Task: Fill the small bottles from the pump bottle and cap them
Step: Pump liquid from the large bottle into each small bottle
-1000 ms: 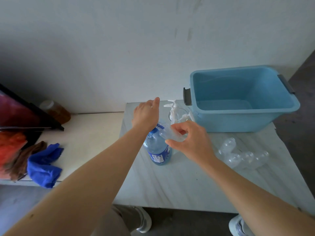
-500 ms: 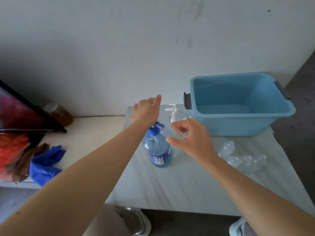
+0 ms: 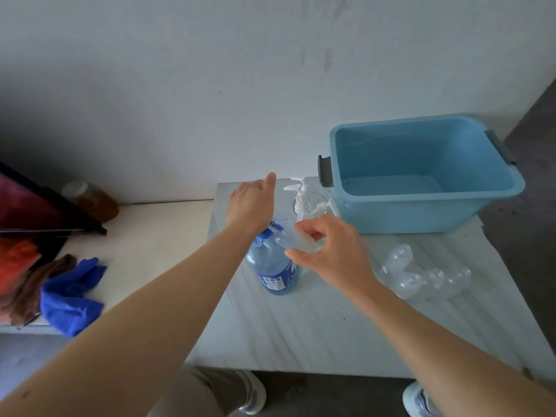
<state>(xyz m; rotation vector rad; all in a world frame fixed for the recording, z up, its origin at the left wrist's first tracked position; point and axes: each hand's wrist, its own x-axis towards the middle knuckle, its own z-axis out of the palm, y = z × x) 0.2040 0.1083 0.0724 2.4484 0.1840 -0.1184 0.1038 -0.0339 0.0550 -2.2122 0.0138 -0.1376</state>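
A blue pump bottle point(image 3: 272, 267) with a label stands on the marble table point(image 3: 316, 326). My left hand point(image 3: 251, 203) lies flat on its blue pump head, fingers straight. My right hand point(image 3: 328, 251) pinches a small clear bottle point(image 3: 290, 237), tilted with its mouth at the pump's nozzle. Several more small clear bottles point(image 3: 421, 276) lie on their sides to the right. White pump caps point(image 3: 302, 197) stand in a clear glass behind the hands.
A light blue tub point(image 3: 421, 176) with grey handles sits at the table's back right. To the left, a lower white shelf point(image 3: 144, 236) carries a blue cloth point(image 3: 72, 293), a brown cloth, an amber jar point(image 3: 93, 198) and a dark framed picture.
The camera tilted a little, shifting the scene down in view. My left hand stays on the pump head and my right hand keeps the small bottle at the nozzle.
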